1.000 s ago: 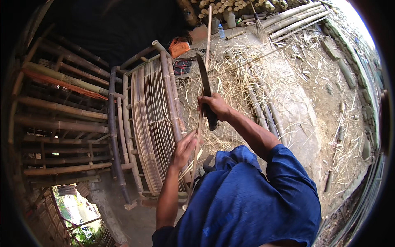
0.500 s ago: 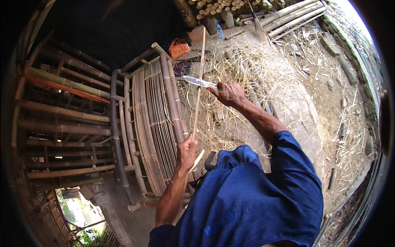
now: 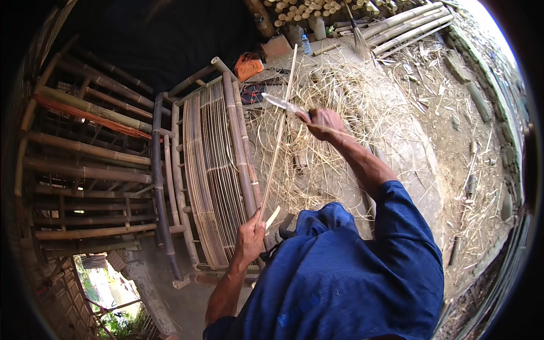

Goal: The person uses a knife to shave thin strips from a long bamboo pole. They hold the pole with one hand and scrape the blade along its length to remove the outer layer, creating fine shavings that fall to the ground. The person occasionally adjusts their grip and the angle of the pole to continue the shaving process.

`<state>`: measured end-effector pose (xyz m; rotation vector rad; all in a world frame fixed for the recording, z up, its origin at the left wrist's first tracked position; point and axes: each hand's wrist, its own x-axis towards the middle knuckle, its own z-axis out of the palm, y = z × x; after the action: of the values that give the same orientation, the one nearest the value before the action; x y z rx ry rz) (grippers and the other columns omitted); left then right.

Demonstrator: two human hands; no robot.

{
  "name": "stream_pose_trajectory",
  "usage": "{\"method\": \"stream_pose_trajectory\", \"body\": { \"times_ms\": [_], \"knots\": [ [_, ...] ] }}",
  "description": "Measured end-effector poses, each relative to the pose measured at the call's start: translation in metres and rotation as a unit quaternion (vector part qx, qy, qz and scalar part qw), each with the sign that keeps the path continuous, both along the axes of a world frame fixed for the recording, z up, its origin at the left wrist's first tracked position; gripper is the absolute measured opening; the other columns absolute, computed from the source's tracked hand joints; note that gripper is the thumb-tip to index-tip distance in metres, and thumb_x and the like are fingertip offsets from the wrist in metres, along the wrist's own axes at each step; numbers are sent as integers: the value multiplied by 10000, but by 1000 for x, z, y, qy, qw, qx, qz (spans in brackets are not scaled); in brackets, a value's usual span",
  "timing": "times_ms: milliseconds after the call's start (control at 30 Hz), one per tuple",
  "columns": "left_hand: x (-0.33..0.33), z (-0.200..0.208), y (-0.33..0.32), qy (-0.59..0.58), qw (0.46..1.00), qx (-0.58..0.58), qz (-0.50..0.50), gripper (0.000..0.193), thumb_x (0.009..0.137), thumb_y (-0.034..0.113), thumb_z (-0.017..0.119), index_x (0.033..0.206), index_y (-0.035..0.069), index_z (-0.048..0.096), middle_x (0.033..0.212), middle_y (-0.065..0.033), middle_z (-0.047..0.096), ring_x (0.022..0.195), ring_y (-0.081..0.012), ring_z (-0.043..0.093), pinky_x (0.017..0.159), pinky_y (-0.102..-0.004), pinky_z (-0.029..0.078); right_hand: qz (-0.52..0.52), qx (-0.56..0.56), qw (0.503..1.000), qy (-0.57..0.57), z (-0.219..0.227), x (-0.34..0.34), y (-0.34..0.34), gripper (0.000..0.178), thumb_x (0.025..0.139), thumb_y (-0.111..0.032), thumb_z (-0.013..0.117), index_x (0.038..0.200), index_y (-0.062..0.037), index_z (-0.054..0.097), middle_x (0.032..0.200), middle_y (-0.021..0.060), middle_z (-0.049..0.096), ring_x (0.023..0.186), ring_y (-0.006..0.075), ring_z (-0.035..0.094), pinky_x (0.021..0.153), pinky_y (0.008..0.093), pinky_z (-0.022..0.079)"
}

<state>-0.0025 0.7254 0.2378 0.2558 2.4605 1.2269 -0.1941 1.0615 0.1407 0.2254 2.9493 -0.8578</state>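
My left hand (image 3: 249, 238) is closed round the lower part of a long, thin bamboo strip (image 3: 277, 146), which slants up and away from me. My right hand (image 3: 327, 123) grips the handle of a knife (image 3: 279, 103). The pale blade points left and lies across the upper part of the strip; whether its edge touches the strip I cannot tell. A thin shaving (image 3: 347, 135) trails by my right wrist. Beside my left hand a short pale piece of bamboo (image 3: 273, 217) sticks out.
A slatted bamboo bench (image 3: 209, 164) stands at my left, with a bamboo frame (image 3: 90, 164) beyond it. Curled shavings (image 3: 334, 96) cover the floor ahead. Farther back are an orange bag (image 3: 248, 67), a water bottle (image 3: 306, 44), a broom (image 3: 360, 42) and stacked bamboo poles (image 3: 411, 25).
My left hand has moved down and slightly left with the strip. My right hand and the knife have shifted a little right, and the blade now tilts more.
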Motion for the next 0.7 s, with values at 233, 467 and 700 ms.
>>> {"method": "stream_pose_trajectory", "body": {
  "times_ms": [233, 467, 700],
  "knots": [
    [63, 16, -65, -72, 997, 9, 38, 427, 978, 124, 559, 1379, -19, 531, 684, 3, 484, 632, -65, 435, 570, -254, 399, -88, 11, 996, 11, 30, -35, 64, 827, 954, -742, 291, 759, -39, 680, 689, 181, 665, 594, 286, 635, 579, 451, 510],
    [130, 24, -136, -71, 995, 11, 63, 305, 997, 222, 584, 1159, -34, 629, 623, 16, 466, 560, -65, 432, 517, -255, 365, -239, -10, 970, 44, 32, -60, 173, 895, 921, -809, 170, 644, -74, 601, 632, 95, 573, 529, 201, 537, 443, 372, 374],
    [29, -37, -71, -165, 978, 121, 47, 445, 1082, 276, 401, 1457, 42, 456, 593, 52, 430, 479, -38, 380, 443, -223, 318, -148, -454, 879, 1, -1, 5, -3, 596, 879, -642, 612, 763, -58, 645, 619, 17, 533, 455, 105, 422, 453, 304, 412]
  ]
}}
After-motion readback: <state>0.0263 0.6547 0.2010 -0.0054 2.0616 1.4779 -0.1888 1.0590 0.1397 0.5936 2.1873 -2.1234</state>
